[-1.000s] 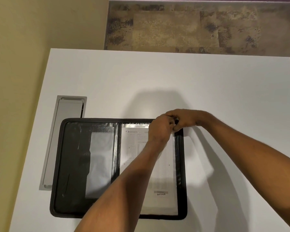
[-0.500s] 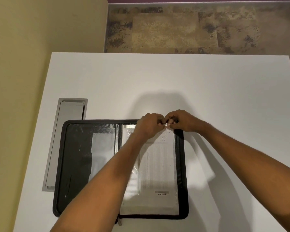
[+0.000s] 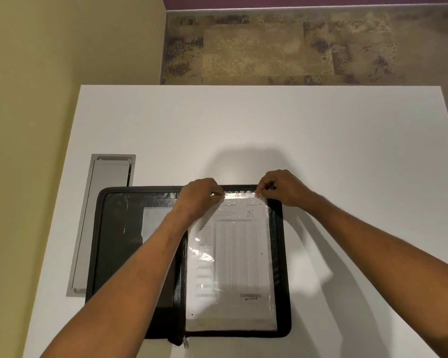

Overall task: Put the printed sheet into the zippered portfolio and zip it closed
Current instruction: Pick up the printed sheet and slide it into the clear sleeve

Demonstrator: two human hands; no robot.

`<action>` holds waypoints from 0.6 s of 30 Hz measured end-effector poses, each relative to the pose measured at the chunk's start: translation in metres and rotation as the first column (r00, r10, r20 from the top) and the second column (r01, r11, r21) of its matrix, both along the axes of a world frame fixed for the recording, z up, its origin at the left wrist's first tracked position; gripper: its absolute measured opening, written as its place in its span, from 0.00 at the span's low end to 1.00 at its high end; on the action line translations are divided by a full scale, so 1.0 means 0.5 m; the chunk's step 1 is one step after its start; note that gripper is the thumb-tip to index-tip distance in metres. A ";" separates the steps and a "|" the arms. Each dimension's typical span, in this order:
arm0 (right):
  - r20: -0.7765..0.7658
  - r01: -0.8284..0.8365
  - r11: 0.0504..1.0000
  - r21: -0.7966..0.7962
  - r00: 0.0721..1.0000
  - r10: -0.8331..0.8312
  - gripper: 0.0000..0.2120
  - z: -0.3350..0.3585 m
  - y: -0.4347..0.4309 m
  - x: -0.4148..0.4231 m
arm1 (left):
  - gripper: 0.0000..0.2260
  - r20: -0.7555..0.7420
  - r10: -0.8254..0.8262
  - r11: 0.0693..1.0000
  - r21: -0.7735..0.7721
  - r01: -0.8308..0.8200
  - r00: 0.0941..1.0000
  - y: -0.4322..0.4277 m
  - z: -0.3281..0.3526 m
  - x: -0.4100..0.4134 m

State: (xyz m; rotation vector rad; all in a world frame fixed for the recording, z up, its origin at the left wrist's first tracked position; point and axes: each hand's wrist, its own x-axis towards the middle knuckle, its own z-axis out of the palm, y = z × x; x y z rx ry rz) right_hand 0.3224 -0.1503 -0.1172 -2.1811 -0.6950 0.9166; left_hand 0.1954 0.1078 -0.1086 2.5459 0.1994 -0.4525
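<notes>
The printed sheet (image 3: 233,254) lies inside a clear sleeve (image 3: 239,196) on the right half of the open zippered portfolio (image 3: 119,249), flat on the white table (image 3: 321,151). Left hand (image 3: 199,197) and right hand (image 3: 279,188) fingers pinch the sleeve's top edge. Insertion looks nearly done; folding shut and zipping remain, the zipper pull (image 3: 185,342) idle at the portfolio's near edge.
</notes>
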 end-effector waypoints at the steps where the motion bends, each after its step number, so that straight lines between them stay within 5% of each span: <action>1: 0.004 0.011 1.000 0.011 1.000 -0.011 0.02 0.001 -0.001 -0.003 | 0.07 -0.002 -0.024 1.000 0.013 0.024 1.000 0.005 0.000 -0.003; 18: -0.087 -0.117 0.993 0.018 0.989 0.118 0.11 0.030 0.009 -0.019 | 0.09 -0.134 -0.063 0.981 0.174 0.086 0.989 0.032 0.005 -0.010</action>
